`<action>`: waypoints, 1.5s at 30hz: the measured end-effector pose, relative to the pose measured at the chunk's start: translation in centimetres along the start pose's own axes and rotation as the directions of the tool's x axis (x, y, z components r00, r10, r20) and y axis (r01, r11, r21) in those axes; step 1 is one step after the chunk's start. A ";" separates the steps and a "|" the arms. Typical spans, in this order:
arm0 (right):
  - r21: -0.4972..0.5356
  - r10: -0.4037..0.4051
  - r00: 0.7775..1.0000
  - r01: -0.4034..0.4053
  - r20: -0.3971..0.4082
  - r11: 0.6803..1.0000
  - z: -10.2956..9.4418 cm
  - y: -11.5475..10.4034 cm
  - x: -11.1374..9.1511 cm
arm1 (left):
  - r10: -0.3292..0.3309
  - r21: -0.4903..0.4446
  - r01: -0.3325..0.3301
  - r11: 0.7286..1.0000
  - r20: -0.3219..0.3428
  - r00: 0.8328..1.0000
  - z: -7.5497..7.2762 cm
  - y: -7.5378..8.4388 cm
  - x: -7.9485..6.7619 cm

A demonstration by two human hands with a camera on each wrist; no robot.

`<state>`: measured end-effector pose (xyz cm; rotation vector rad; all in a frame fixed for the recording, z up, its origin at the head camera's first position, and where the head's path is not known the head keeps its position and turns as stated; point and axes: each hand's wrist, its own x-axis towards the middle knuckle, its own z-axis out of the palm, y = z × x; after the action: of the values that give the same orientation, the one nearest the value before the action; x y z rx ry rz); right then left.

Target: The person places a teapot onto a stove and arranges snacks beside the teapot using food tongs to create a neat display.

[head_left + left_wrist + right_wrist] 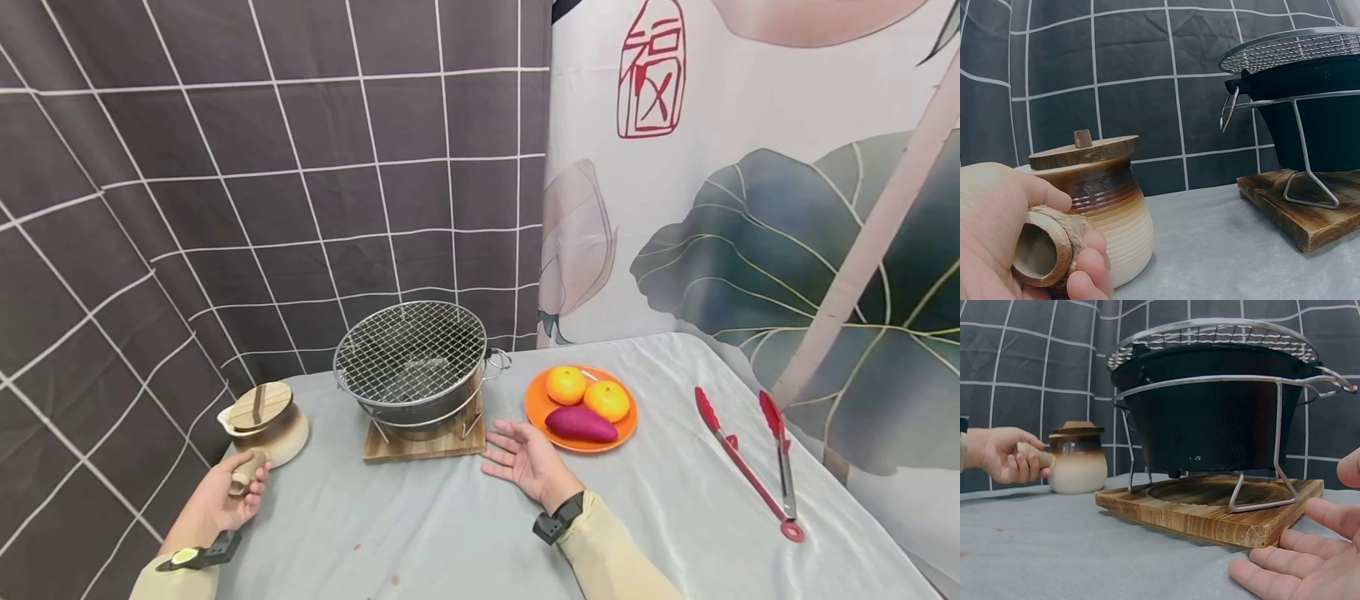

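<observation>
My left hand grips the twine-wrapped hollow handle of a ceramic teapot, brown above and cream below. A round wooden lid with a bar knob covers the pot, which stands at the table's left. Palm up with fingers spread, my right hand rests at the right front corner of a wooden board, holding nothing. On that board a wire stand carries a black round grill, topped by a wire mesh rack.
Right of the grill, an orange plate bears two oranges and a purple sweet potato. Red-tipped tongs lie spread near the table's right edge. Grid-patterned cloth hangs close behind the grill and teapot.
</observation>
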<state>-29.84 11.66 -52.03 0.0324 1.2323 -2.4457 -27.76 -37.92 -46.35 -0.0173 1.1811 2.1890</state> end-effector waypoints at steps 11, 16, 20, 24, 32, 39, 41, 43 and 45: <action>-0.013 -0.005 1.000 0.005 -0.004 1.000 -0.2 -0.1 -0.1 | 0.096 0.100 -0.060 0.993 -0.398 0.912 1.8 -0.9 0.5; -0.012 -0.002 1.000 0.002 0.002 1.000 -0.1 0.0 0.0 | 0.113 0.114 -0.069 0.991 -0.451 0.885 2.1 -0.7 0.6; -0.007 0.000 1.000 0.000 0.004 1.000 0.0 0.2 0.0 | 0.125 0.097 -0.091 0.991 -0.441 0.889 2.4 -0.3 0.6; -0.007 0.001 1.000 -0.001 0.009 1.000 0.1 0.3 0.1 | 0.141 0.096 -0.110 0.989 -0.437 0.889 2.7 0.2 0.5; -0.008 0.002 1.000 -0.002 0.006 1.000 0.1 0.4 0.1 | 0.156 0.104 -0.123 0.987 -0.432 0.888 3.7 0.9 0.5; -0.015 0.002 1.000 -0.002 -0.001 1.000 -0.1 0.5 0.1 | 0.173 0.122 -0.136 0.983 -0.382 0.908 4.9 1.9 0.7; -0.016 -0.003 1.000 0.003 -0.002 1.000 -0.1 0.4 0.1 | 0.177 0.113 -0.146 0.983 -0.352 0.919 5.3 2.3 0.7; -0.018 -0.008 1.000 0.008 -0.004 1.000 -0.1 0.3 0.2 | 0.177 0.104 -0.151 0.983 -0.329 0.927 5.6 2.7 0.7; -0.021 -0.011 1.000 0.011 -0.006 1.000 0.0 0.1 0.2 | 0.172 0.099 -0.148 0.984 -0.319 0.932 5.8 3.1 0.8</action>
<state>-30.00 11.55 -52.19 0.0269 1.2640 -2.4434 -28.42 -34.31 -40.85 -0.2726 1.4915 2.3458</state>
